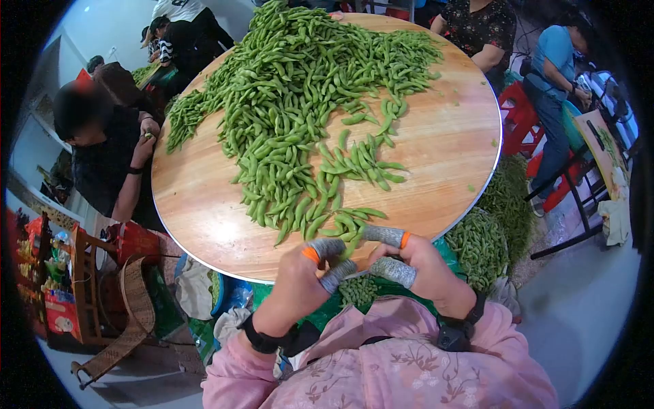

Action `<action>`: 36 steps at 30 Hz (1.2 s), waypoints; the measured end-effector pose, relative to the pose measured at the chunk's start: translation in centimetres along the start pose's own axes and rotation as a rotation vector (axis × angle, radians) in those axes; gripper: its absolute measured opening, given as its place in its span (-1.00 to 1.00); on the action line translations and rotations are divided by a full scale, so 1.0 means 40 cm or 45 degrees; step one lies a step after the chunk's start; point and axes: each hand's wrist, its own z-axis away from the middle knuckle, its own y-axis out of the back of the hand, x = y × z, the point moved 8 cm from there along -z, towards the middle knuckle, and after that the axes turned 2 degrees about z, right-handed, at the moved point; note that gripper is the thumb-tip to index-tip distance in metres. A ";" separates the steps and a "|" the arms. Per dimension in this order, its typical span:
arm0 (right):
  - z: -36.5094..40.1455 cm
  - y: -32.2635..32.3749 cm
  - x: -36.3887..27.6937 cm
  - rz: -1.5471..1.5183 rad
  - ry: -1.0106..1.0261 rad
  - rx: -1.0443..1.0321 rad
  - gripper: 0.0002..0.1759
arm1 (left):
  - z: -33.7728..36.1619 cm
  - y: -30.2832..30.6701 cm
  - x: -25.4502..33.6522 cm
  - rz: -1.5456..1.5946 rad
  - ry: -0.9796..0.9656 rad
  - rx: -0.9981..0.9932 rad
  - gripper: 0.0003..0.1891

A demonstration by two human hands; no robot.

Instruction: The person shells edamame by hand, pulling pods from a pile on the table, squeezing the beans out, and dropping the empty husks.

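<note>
My rough knit finger covers (394,271), a glossy wood tabletop (443,150)
All 4 covers look like matt cloth; the wood is smooth, with bright glare. My jacket (402,375) is cloth, the pods (286,102) softly matt, the red stool (519,102) smooth plastic.

One head-worn view from close above the hands (296,276) (430,270), forward and down across the round table (436,160).

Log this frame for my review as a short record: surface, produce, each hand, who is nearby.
Surface: round wooden table
Produce: heaped green edamame pods
Left hand: close to the pods, grip unclear
Right hand: opposite the left, grip unclear
Finger covers: grey, on both hands
Nearby: person in black, table's left; person in floral top, far right
</note>
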 end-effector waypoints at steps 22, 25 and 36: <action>0.024 -0.017 0.036 -0.197 -0.263 -0.078 -0.86 | 0.061 -0.068 0.073 -0.642 -0.526 0.026 -0.79; 0.024 -0.013 0.055 -0.210 -0.243 -0.071 -0.86 | 0.066 -0.075 0.078 -0.705 -0.552 0.022 -0.78; 0.018 -0.029 0.080 -0.310 0.017 -0.131 -0.89 | 0.092 -0.117 -0.063 0.478 0.014 -0.013 -0.82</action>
